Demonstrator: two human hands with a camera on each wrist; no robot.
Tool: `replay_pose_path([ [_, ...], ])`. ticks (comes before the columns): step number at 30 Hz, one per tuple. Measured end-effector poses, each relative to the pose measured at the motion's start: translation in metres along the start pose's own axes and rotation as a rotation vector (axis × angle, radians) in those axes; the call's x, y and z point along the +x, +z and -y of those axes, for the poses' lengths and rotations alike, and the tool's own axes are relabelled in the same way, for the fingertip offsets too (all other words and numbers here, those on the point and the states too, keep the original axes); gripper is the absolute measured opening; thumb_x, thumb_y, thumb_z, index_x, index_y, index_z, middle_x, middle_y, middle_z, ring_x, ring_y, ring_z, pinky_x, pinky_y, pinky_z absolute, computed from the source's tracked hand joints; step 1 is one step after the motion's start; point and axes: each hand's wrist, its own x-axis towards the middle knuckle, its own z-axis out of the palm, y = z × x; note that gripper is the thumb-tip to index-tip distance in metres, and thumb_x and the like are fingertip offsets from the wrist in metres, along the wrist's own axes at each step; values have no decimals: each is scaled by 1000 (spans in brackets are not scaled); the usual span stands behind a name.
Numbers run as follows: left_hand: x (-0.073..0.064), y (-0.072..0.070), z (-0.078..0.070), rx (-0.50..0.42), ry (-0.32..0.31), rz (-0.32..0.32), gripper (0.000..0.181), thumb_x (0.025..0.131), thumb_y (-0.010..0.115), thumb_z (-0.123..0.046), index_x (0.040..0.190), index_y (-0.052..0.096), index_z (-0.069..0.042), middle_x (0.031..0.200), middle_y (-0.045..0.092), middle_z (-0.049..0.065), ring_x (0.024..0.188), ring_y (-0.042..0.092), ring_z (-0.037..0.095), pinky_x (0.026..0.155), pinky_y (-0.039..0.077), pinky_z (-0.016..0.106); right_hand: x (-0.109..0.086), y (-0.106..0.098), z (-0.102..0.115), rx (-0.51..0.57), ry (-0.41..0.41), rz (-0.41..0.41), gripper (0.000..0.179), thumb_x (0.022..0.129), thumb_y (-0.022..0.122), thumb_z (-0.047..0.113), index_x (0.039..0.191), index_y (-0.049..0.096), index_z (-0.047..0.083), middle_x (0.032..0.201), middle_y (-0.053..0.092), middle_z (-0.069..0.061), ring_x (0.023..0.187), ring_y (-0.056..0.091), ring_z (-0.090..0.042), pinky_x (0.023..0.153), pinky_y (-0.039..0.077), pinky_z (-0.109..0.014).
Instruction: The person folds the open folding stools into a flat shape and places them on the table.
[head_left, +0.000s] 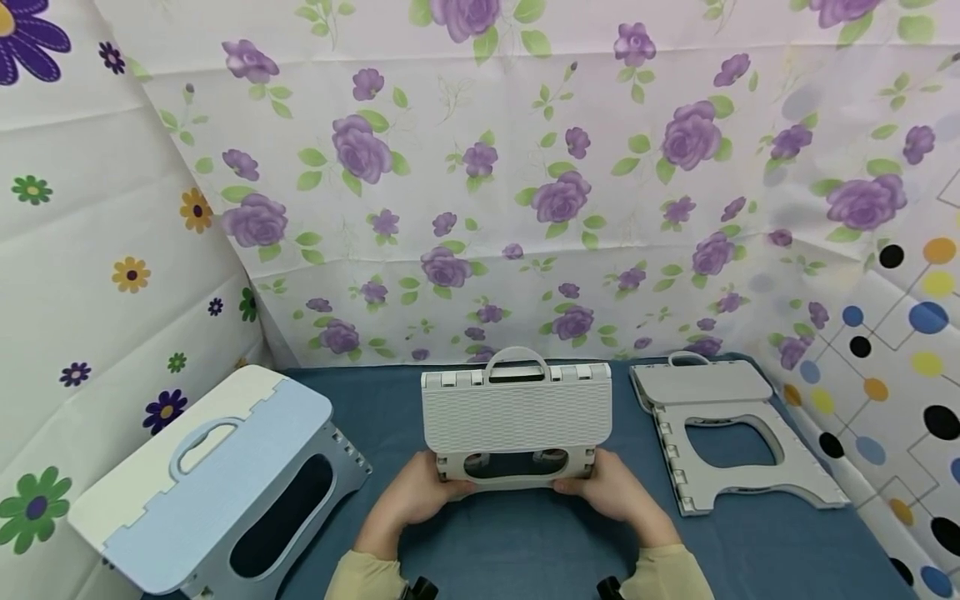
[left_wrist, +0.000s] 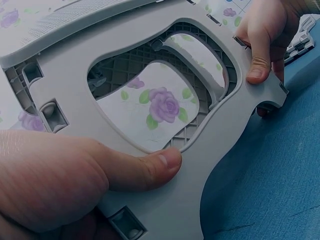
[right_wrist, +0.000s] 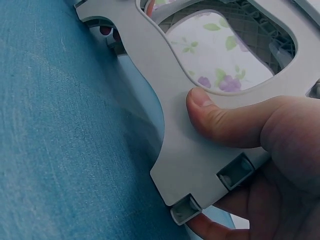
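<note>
A small grey folding step stool [head_left: 517,412] stands in the middle, held by both hands. Its textured top faces me, and a loop handle [head_left: 517,354] rises at the back edge. My left hand [head_left: 420,492] grips the left side of the front leg panel, thumb on its face below the oval cutout. On the opposite side, my right hand [head_left: 611,490] holds the same panel, thumb on the front and fingers behind. Through the cutout, the left wrist view shows a leg panel [left_wrist: 215,90] behind and the flowered cloth beyond.
At left, a larger blue and white folding stool [head_left: 225,467] stands unfolded. A flattened grey folding stool [head_left: 727,479] lies at right. Blue cloth [head_left: 517,550] covers the table; a flowered curtain [head_left: 465,208] hangs behind, with patterned cloth at both sides.
</note>
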Motion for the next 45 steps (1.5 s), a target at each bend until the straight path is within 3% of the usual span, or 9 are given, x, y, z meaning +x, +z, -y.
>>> replay_pose_path([
  [19,-3,0,0,-51,-12,47,57,94,86,-16,143,62,-3,130,72,16,115,70,35,95,56,55,-2,0,-4,31,-38,29,52,84,93,13,131,70,10,121,75,-7,110,71,-27,96,54,-59],
  [26,-1,-2,0,-59,8,26,61,90,89,-15,144,62,-4,131,72,15,118,70,36,97,55,58,1,1,-5,19,-16,20,51,84,93,13,130,71,11,120,76,-4,111,70,-24,100,52,-60],
  [33,2,-6,5,-52,-28,20,67,89,92,-25,145,60,-8,133,71,14,119,70,34,99,54,57,2,-1,-7,10,-24,40,53,83,95,17,130,71,10,117,76,-4,107,71,-22,97,54,-58],
  [37,2,-12,8,-42,-27,50,63,90,91,-30,142,63,-7,127,73,12,111,72,31,93,58,52,1,-8,-11,-23,-8,60,55,81,97,25,128,72,9,114,77,-3,102,71,-20,92,56,-53],
  [40,1,-17,9,-48,-34,35,63,88,93,-27,140,63,-7,121,73,10,102,72,26,85,59,47,-1,-14,-14,-42,30,68,58,79,98,29,127,72,9,111,76,-2,95,69,-18,84,56,-47],
  [45,-2,-23,7,-49,-102,-57,77,79,100,-20,136,50,-6,112,64,10,91,66,22,77,56,44,0,-23,-15,0,87,46,74,75,102,27,134,61,9,107,71,-5,88,64,-21,73,52,-40],
])
